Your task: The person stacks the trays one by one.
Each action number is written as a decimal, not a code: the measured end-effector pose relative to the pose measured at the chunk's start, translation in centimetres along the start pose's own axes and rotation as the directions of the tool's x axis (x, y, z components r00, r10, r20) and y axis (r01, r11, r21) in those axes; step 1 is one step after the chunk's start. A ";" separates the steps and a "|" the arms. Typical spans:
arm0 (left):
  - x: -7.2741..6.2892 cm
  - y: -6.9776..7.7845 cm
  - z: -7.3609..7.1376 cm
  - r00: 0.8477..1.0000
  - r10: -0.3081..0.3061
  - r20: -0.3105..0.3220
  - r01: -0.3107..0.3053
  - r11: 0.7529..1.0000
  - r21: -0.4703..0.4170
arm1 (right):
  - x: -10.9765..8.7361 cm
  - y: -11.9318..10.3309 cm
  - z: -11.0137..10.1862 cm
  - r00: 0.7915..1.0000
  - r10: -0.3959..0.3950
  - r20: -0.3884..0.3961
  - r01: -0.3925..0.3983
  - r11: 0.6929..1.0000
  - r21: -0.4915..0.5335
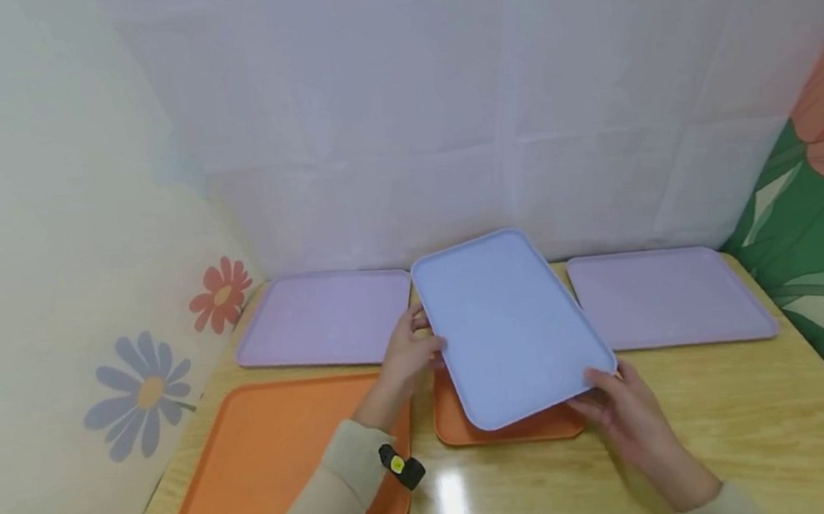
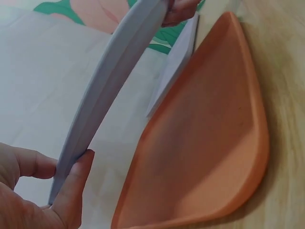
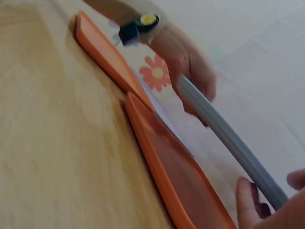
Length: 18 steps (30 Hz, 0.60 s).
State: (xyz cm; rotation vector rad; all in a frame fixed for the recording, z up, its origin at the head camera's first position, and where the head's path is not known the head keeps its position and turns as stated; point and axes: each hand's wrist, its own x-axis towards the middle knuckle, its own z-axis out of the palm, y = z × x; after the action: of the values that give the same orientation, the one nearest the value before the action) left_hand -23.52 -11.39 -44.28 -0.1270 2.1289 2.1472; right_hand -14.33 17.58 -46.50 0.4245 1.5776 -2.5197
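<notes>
A light blue tray (image 1: 510, 330) is held tilted in the air between both hands. My left hand (image 1: 409, 358) pinches its left edge, thumb on the upper face and fingers behind. At the lower right corner my right hand (image 1: 628, 414) grips it, the thumb over the rim and fingers underneath. Beneath the blue tray lies an orange tray (image 1: 468, 431), mostly covered by it in the head view. The left wrist view shows the raised tray (image 2: 107, 86) edge-on, apart from the orange tray (image 2: 205, 129).
A second orange tray (image 1: 281, 447) lies at the front left, partly behind the left forearm. Lilac trays stand along the back, one on the left (image 1: 328, 320) and one on the right (image 1: 672, 297). A white cloth (image 1: 368, 127) hangs behind the wooden table (image 1: 737, 407).
</notes>
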 end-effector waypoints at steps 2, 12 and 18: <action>0.0 0.4 -0.5 1.000 -0.002 0.027 0.002 1.000 0.003 | 0.5 -0.9 -0.7 0.998 0.028 0.047 -0.023 0.995 -0.093; -0.4 1.0 -1.5 0.986 -0.035 0.164 0.018 0.994 0.106 | 4.0 -5.5 -2.4 0.960 0.085 0.266 0.048 0.889 -0.455; -0.6 1.0 -2.0 0.977 -0.052 0.205 0.019 0.986 0.164 | 5.5 -6.4 -1.9 0.959 0.062 0.275 0.095 0.848 -0.522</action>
State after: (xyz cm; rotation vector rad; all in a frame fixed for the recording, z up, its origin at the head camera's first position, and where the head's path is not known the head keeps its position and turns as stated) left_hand -23.15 -13.37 -43.19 0.0711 2.1487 1.8667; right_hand -20.93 22.27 -43.47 -0.0248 2.0447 -1.9063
